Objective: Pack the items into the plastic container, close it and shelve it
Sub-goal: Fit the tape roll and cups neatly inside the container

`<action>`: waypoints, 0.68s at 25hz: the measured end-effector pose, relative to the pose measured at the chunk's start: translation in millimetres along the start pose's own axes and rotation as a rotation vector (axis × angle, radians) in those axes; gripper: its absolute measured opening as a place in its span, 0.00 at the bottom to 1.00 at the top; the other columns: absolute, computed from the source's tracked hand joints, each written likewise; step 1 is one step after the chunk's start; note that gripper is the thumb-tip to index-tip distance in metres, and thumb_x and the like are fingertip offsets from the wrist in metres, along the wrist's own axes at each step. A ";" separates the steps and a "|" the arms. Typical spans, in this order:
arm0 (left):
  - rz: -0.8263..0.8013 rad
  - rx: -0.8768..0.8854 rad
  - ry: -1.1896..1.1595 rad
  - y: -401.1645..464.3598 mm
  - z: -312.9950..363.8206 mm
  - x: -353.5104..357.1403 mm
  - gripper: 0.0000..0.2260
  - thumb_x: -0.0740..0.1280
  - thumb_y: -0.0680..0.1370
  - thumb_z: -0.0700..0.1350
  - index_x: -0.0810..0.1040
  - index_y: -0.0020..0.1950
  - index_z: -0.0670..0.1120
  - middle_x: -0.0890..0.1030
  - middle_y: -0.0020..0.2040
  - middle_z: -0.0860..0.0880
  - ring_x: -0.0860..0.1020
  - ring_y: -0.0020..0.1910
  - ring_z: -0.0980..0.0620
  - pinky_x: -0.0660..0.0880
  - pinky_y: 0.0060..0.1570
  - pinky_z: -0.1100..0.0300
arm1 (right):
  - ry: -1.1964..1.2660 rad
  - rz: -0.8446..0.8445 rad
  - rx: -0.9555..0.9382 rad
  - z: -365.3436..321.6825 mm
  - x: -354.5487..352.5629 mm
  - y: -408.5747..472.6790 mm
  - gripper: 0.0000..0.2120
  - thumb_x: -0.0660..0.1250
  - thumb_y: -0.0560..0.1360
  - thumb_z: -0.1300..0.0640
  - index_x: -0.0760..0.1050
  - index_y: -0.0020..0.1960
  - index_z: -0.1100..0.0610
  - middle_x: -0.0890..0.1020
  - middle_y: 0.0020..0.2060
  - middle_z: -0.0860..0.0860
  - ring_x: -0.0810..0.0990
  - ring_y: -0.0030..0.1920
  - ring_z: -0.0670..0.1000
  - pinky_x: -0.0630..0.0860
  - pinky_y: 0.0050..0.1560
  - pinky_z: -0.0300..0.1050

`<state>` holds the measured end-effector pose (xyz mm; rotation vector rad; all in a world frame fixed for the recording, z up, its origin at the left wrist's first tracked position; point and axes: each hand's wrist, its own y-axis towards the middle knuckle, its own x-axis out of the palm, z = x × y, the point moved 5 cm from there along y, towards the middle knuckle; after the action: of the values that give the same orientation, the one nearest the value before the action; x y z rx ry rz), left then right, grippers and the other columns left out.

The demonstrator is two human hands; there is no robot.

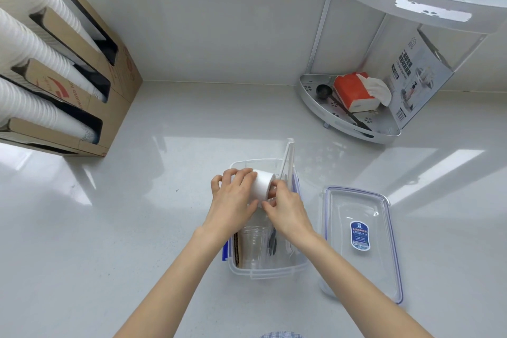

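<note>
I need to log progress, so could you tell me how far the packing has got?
Partly packed: clear cups and cutlery already sit in the plastic container. In hand: the left hand and right hand hold a white roll over it. Left: the lid lies beside it, and shelving on the rack.

The lid (pixel 362 241) sticker and box (pixel 417 77) print are too small to read.

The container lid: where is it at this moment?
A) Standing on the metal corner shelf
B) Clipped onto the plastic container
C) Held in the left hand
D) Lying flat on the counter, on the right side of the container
D: the lid lies flat on the counter, to the right of the open plastic container, and neither hand touches it.
</note>
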<state>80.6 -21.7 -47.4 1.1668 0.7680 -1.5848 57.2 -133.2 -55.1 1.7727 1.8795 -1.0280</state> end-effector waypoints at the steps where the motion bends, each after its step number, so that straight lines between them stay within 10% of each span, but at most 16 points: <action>1: -0.001 -0.011 -0.001 1.0 -1.1 -0.4 0.22 0.63 0.73 0.47 0.64 0.66 0.49 0.67 0.69 0.52 0.60 0.67 0.49 0.46 0.58 0.57 | 0.016 0.020 -0.020 -2.0 -0.9 1.1 0.15 0.62 0.74 0.61 0.67 0.61 0.61 0.80 0.53 0.57 0.78 0.52 0.58 0.76 0.53 0.53; 17: -0.023 -0.084 0.063 0.0 -17.8 0.2 0.19 0.60 0.75 0.49 0.67 0.64 0.46 0.67 0.69 0.52 0.58 0.68 0.48 0.47 0.57 0.55 | -0.269 0.038 -0.470 -19.8 16.6 8.7 0.10 0.61 0.75 0.62 0.77 0.54 0.60 0.78 0.48 0.56 0.74 0.50 0.54 0.71 0.46 0.44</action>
<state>86.2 -6.0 -53.6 1.1555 0.8835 -1.5255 67.5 -108.0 -55.6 1.3241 1.7333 -0.6936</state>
